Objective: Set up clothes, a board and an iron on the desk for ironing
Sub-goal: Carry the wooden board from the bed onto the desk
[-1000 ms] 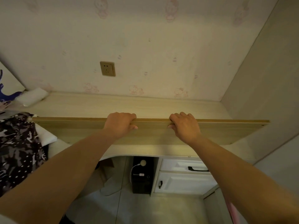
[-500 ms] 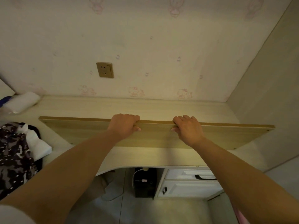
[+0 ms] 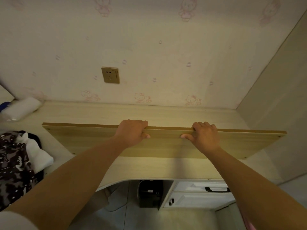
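Note:
A long light-wood board [image 3: 86,138] stands tilted on the desk [image 3: 149,113], its lower edge on the desktop and its top edge toward the wall. My left hand [image 3: 132,132] grips the top edge left of centre, fingers curled over the far side and thumb on the near face. My right hand [image 3: 205,135] grips the same edge right of centre in the same way. A dark patterned garment [image 3: 13,166] lies heaped at the desk's left end, with white cloth [image 3: 39,156] beside it. No iron is in view.
A wall socket [image 3: 110,75] sits above the desk. A white roll [image 3: 21,107] lies at the back left corner. A cabinet wall [image 3: 279,97] closes the right side. Under the desk are a black box [image 3: 150,195] and white drawers [image 3: 199,195].
The board has moved to the right along the desk and leaned further over, showing more of its near face. Both hands keep their grip on the top edge.

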